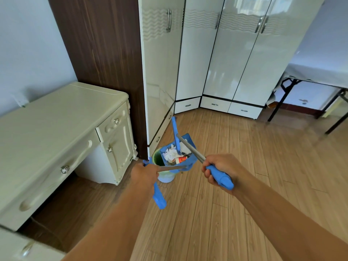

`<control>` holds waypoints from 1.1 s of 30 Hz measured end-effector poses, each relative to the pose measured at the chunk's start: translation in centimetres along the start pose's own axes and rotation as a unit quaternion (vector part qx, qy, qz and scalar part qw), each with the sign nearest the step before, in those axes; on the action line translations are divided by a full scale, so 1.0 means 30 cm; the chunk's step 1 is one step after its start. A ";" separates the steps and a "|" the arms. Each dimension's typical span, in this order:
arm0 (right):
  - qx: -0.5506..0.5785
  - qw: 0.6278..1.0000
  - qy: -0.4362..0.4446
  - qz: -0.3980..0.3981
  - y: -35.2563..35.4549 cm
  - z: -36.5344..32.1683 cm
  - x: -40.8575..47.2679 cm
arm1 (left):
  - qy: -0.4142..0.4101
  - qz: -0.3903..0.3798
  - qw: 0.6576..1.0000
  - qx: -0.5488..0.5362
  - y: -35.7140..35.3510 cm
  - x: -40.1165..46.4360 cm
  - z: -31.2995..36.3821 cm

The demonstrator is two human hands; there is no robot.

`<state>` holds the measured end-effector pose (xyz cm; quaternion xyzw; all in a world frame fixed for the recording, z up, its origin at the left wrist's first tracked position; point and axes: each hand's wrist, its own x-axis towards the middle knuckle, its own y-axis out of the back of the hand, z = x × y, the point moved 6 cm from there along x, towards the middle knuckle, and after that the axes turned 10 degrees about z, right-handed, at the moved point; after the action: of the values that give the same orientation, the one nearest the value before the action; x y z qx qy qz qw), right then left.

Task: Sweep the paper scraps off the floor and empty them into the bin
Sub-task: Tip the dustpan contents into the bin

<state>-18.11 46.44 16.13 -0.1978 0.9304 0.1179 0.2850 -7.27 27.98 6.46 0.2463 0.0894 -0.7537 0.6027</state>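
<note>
A blue dustpan (190, 142) hangs tilted over the green and white bin (157, 159) by the wardrobe corner. White paper scraps (170, 153) and a red wrapper lie inside the pan. My left hand (144, 175) grips the blue grip of the dustpan's metal handle, which runs right to the pan. My right hand (219, 169) grips the blue end of the broom's metal pole (190, 146). The blue broom head (176, 132) reaches into the pan among the scraps.
A cream dresser (62, 119) with drawers stands at the left, close to the bin. White wardrobes (216, 53) fill the corner behind it. A black-legged table (308, 85) stands at the far right. Wooden floor (226, 185) spreads between them.
</note>
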 end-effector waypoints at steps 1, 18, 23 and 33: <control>-0.002 1.000 0.006 0.001 -0.010 0.001 0.008 | 0.035 0.007 0.999 -0.033 0.003 0.008 -0.016; -0.085 0.995 0.061 -0.006 -0.099 0.043 0.098 | 0.279 -0.018 0.902 -0.328 -0.134 0.107 -0.202; -0.089 0.994 0.060 -0.017 -0.118 0.062 0.124 | 0.357 -0.073 0.846 -0.390 -0.156 0.103 -0.239; -0.111 0.992 0.044 -0.043 -0.184 0.098 0.179 | 0.415 -0.076 0.798 -0.430 -0.170 0.148 -0.344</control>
<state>-18.34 40.86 10.06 -0.2730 0.9138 0.1992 0.2254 -10.09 29.92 -5.40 0.2431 0.6645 -0.5063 0.4930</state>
